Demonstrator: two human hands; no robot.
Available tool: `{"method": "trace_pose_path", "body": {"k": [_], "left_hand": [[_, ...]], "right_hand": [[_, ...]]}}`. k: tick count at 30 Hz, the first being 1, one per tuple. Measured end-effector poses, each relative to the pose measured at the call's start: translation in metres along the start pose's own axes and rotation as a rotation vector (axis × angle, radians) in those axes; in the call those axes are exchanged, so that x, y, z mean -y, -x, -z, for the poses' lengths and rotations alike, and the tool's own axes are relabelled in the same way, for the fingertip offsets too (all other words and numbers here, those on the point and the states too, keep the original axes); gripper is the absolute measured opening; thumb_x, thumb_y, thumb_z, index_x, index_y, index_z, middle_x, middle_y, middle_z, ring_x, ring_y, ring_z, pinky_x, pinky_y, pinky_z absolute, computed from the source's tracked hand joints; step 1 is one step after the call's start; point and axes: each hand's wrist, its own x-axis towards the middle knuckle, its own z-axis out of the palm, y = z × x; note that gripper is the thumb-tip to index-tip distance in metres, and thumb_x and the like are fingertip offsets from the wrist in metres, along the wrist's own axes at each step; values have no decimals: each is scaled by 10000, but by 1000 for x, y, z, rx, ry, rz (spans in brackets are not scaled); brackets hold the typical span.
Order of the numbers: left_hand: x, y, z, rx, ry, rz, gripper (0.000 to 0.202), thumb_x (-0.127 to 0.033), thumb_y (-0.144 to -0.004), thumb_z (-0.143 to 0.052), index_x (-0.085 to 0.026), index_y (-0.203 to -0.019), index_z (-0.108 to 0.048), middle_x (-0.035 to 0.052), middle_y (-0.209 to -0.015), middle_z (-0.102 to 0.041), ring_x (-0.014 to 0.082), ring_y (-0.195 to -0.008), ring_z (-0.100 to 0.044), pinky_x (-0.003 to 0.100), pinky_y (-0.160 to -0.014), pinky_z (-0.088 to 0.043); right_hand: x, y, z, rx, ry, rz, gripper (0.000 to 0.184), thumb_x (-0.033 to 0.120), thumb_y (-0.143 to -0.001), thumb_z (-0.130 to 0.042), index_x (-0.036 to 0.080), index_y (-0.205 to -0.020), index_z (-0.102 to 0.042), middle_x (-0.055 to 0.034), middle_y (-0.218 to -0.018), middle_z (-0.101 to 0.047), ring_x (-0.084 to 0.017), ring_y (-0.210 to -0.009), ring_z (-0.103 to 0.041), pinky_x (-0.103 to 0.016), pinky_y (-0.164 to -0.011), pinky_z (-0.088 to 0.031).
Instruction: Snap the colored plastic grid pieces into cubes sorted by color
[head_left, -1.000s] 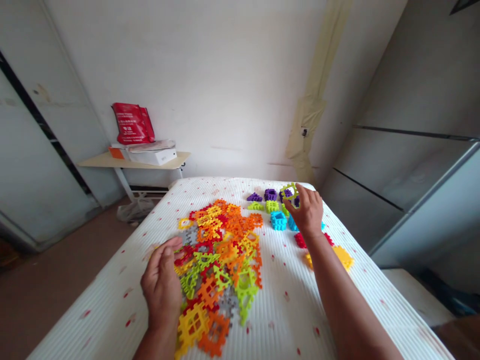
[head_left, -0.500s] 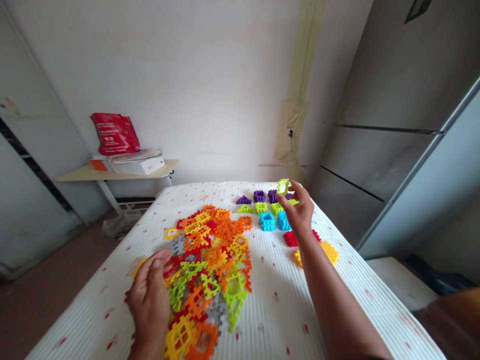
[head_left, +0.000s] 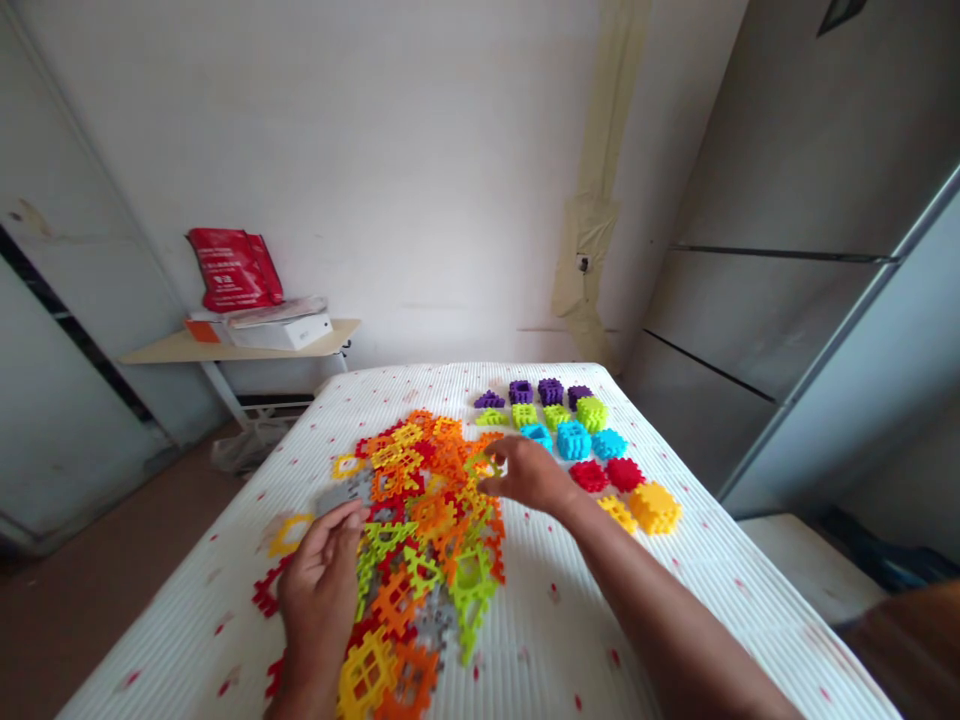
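Observation:
A loose pile of flat interlocking plastic building pieces lies on the bed-like surface, in orange, yellow, red, grey and lime green. My right hand is over the pile's right side, thumb and fingers closed on a lime green square frame piece. My left hand hovers at the pile's left edge, fingers loosely curled and thumb slightly apart, with nothing visible in it. Grey pieces lie just beyond its fingertips. A yellow ring-like piece and red pieces lie beside it.
Sorted stacks stand at the right: purple, lime green, blue, red and yellow. A side table by the wall carries a box and a red bag. Grey cabinets rise at the right.
My right hand has come from above the far stacks back left to the pile, with the lime green frame piece. My left hand has shifted slightly right over the pile's edge.

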Motion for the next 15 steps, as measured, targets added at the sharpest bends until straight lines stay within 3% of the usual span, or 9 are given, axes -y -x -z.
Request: {"method": "trace_pose_path", "body": {"k": [3,6,11,15], "left_hand": [[4,0,1,20,14,16,373,-423,-689,-609,-176,-964,-655,45,-878,-699,185,-801,-644,285,-752,-516],[4,1,1,15,23,28,360,-426,-684,-622,-184,-948,-657,37,-866,-699,179,-795,-647,277,-753,-520],[-4,4,2,3,36,48,354,-430,-671,-634,-188,-928,-664,27,-860,-702,175,-783,-652,268,-755,-524],[-8,7,2,5,52,75,340,-431,-669,-642,-196,-914,-666,22,-882,-704,171,-796,-655,256,-759,-527]], "right_hand": [[21,5,-36,74,208,-28,419,519,-722,-609,151,-915,-660,-120,-900,-653,-238,-854,-591,-313,-703,-454],[20,1,-45,104,280,-50,454,549,-739,-582,161,-966,-646,-125,-929,-654,-254,-879,-596,-330,-710,-470],[-31,-45,-1,-49,342,-95,327,346,-850,-520,224,-1146,-584,-74,-1158,-606,-202,-1066,-545,-282,-858,-433],[-82,-91,25,85,450,-156,377,183,-756,-604,246,-1127,-615,-46,-1121,-640,-215,-1026,-582,-291,-860,-436]]}}
